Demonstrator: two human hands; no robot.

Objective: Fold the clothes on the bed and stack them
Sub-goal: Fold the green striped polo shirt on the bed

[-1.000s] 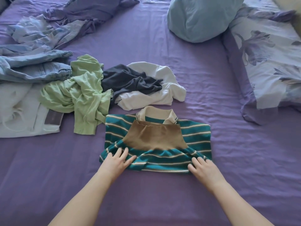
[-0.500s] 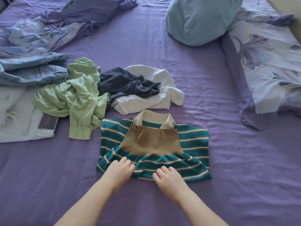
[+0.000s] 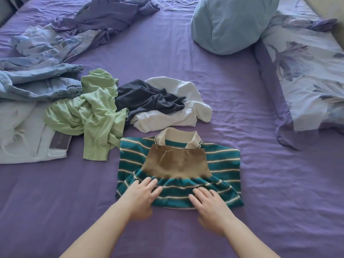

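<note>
A folded teal striped shirt [image 3: 221, 162] with a cream collar and brown hem band lies on the purple bed sheet [image 3: 242, 112] in front of me. My left hand [image 3: 142, 197] rests flat on its near left edge, fingers straight. My right hand [image 3: 209, 205] presses flat on its near middle, fingers spread. Behind it lie unfolded clothes: a green garment [image 3: 89, 118], a dark grey one [image 3: 149, 99] on a white top [image 3: 188, 110], blue jeans [image 3: 37, 84] and a white piece [image 3: 20, 138] at the left.
A crumpled purple and floral sheet [image 3: 96, 25] lies at the back left. A light blue pillow [image 3: 229, 23] sits at the back, and a floral pillow [image 3: 305, 71] runs along the right side.
My right hand slid left along the shirt's near edge from its right corner toward the middle. The left hand stayed near the left corner. The view shifted slightly.
</note>
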